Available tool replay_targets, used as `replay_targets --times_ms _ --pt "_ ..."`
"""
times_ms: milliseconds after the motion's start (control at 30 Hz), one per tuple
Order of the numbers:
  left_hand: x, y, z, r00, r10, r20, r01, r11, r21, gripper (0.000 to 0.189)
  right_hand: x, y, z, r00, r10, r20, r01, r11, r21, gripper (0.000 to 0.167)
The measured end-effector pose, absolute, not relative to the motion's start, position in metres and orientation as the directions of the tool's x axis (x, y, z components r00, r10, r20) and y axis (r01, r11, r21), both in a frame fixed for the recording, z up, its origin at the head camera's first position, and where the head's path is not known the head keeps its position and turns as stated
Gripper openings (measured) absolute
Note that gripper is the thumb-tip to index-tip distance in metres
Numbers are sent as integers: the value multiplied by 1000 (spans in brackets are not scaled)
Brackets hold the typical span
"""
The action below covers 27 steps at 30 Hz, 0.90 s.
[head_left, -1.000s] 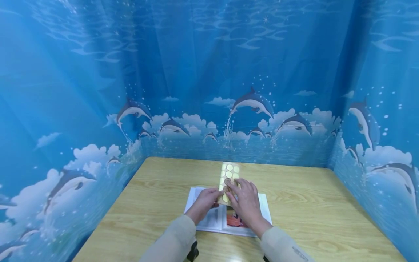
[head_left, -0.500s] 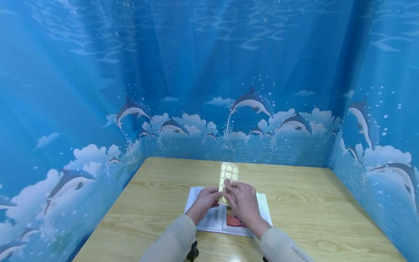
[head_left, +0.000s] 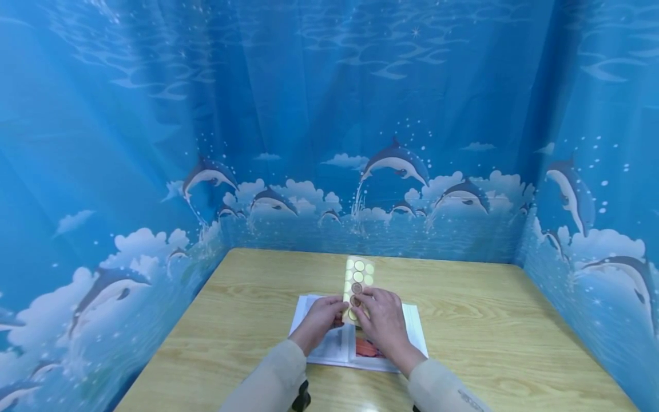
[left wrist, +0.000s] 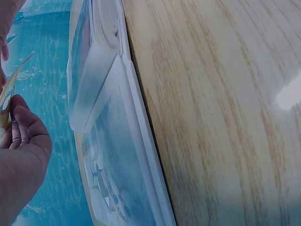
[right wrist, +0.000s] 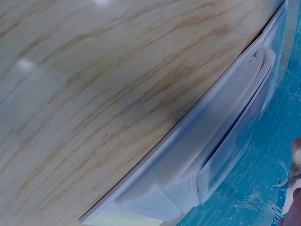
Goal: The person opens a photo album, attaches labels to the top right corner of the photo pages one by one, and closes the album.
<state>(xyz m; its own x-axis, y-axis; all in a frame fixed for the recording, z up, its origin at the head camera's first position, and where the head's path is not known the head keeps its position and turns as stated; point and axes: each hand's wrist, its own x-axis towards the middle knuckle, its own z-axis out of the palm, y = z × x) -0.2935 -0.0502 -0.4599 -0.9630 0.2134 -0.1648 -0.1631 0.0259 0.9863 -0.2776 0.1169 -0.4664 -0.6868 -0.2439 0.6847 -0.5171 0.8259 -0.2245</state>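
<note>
A pale sheet of round yellow stickers point(head_left: 358, 277) is held up above an open album point(head_left: 332, 350) in the head view. Two circles on it look brown. My left hand point(head_left: 323, 313) pinches the sheet's lower left edge; in the left wrist view its curled fingers point(left wrist: 30, 125) hold the thin sheet side-on. My right hand point(head_left: 385, 317) has thumb and forefinger at the lower brown circle, gripping the sheet's lower right part. Whether a sticker is lifted there cannot be told. Only fingertips point(right wrist: 294, 209) of that hand show in the right wrist view.
The album lies on a wood-grain table point(head_left: 479, 332), with a reddish picture point(head_left: 366, 347) on its right page and thick layered leaves point(right wrist: 188, 165). Blue dolphin-print curtains point(head_left: 309, 114) stand behind the table and along both sides.
The sheet and the right hand have sunk slightly toward me. The right fingers have drawn closer together at the lower brown circle; the left hand keeps its hold.
</note>
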Motion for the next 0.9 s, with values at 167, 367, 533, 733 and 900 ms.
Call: replay_targets --times_ms 167,367,533,733,900 --pt "-294 -51 -461 -961 217 -169 -164 40 986 27 -277 116 -467 -693 -235 682 -519 819 -245 21" --pt "-294 -51 -461 -952 243 -185 -178 53 983 26 -276 114 -467 -714 -213 667 -501 820 -275 22" --pt "-294 -51 -461 -946 268 -181 -178 35 983 27 -275 114 -468 -740 -185 647 -483 815 -320 25" --pt "-294 -50 -460 -945 266 -190 -187 38 982 22 -275 115 -469 -748 -167 642 -480 804 -350 25" --pt "-294 -50 -459 -949 255 -183 -181 34 983 20 -275 115 -470 -737 -164 655 -486 803 -345 28"
